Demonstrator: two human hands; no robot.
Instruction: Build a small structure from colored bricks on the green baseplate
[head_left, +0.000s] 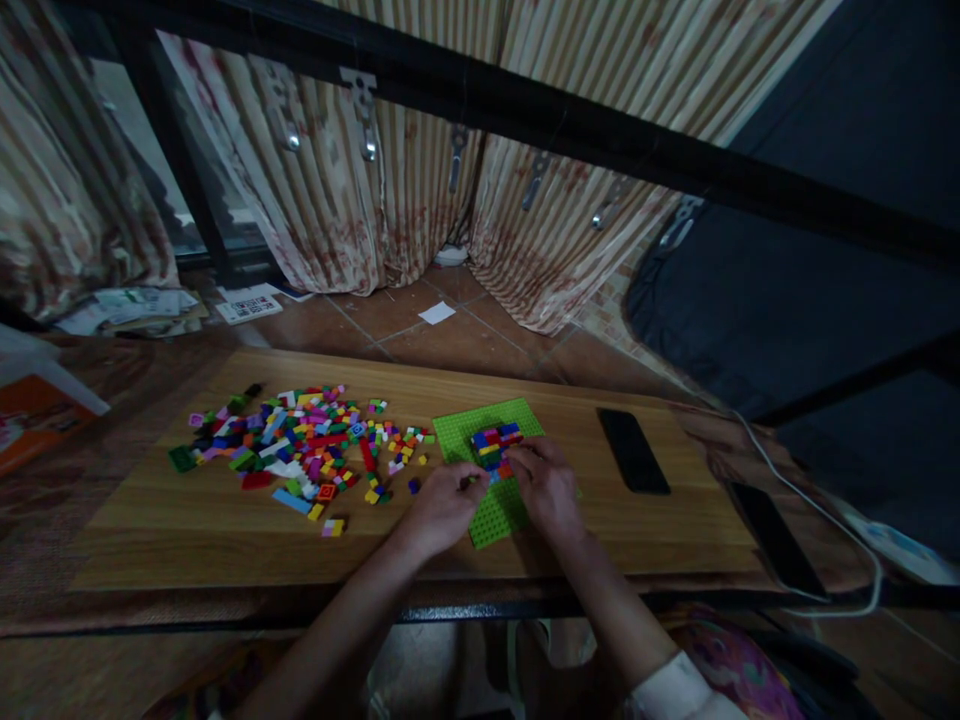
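A green studded baseplate point(501, 515) lies on the wooden board, with a small structure of toy bricks point(495, 447) in red, blue and yellow built up on it. My left hand point(448, 503) is over the plate's left edge, thumb and fingertips pinched together close to the structure's near side; what they hold, if anything, is too small to name. At the structure's right side, my right hand point(546, 485) has its fingers bent against the bricks. Its fingertips are partly hidden, so a loose brick in them cannot be made out.
A wide heap of loose toy bricks point(300, 440) covers the left of the wooden board point(225, 550). One black phone point(632, 450) lies right of the plate, another dark phone point(776, 538) beyond the board's right end near a white cable point(795, 480). A dark metal bar point(525, 95) crosses above.
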